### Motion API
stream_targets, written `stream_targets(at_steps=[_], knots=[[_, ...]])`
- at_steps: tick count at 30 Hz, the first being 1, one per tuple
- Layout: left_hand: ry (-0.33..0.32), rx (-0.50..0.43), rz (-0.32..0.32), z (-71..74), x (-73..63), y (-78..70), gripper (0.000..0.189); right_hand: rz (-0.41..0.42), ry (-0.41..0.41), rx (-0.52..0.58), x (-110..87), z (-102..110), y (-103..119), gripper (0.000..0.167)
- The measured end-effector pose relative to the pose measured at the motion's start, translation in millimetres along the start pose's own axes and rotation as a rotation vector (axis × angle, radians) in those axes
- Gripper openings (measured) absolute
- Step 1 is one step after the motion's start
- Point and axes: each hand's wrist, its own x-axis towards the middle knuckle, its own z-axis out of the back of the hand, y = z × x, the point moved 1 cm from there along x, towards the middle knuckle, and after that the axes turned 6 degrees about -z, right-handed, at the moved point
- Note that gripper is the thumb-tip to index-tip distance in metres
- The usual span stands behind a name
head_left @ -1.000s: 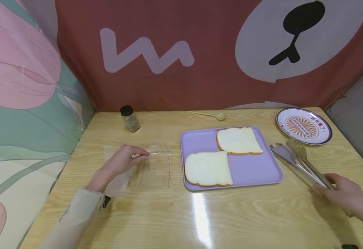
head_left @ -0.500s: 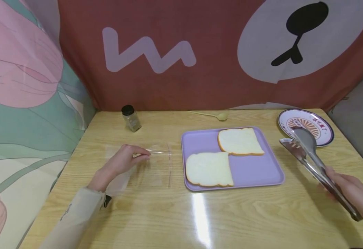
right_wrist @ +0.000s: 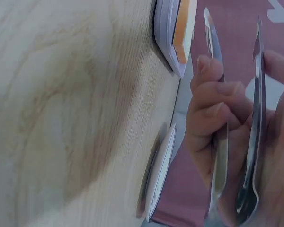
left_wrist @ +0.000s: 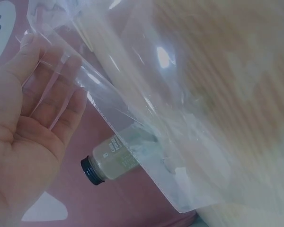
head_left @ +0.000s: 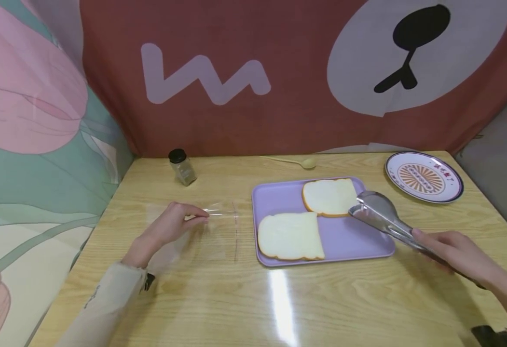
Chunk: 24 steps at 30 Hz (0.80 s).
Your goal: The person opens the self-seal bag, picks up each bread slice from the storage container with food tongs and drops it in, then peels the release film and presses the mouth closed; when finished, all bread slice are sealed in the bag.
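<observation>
My left hand pinches the upper edge of a clear plastic bag, lifting its mouth a little off the table; a thin red line runs down the bag's right side. In the left wrist view the film stretches away from the fingertips. My right hand grips metal food tongs, thumb on one arm and fingers round the other, the arms parted. The tongs' tips overlap the right edge of the farther bread slice in the head view. A nearer bread slice lies at the left of the lilac tray.
A spice jar with a black lid stands at the back left. A pale spoon lies behind the tray. At the back right is a patterned plate. A printed cloth hangs along the table's far edge.
My right hand has raised the tongs from beside the plate, turned them and carried them left over the tray's right part. My left hand keeps its pinch on the bag in the same place.
</observation>
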Motion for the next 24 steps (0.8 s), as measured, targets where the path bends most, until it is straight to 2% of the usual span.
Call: stream_targets(at_steps=[4, 8, 15, 21, 24], knots=[[-0.007, 0.014, -0.005, 0.4, 0.0, -2.1, 0.014, 0.139, 0.050, -0.042, 5.1, 0, 4, 0.043], [-0.001, 0.020, 0.008, 0.6, 0.0, -3.5, 0.014, 0.229, 0.088, -0.073, 11.7, -2, 8, 0.036], [0.002, 0.026, 0.020, -0.3, -1.1, -2.0, 0.014, 0.276, 0.145, -0.096, 23.7, -5, 11, 0.039], [0.005, 0.017, 0.020, -1.2, 0.7, -1.0, 0.014, 0.328, 0.161, -0.084, 30.8, -6, 12, 0.039], [0.007, 0.013, 0.017, -1.3, 1.5, -1.0, 0.014, 0.321, 0.172, -0.082, 34.3, -5, 13, 0.040]])
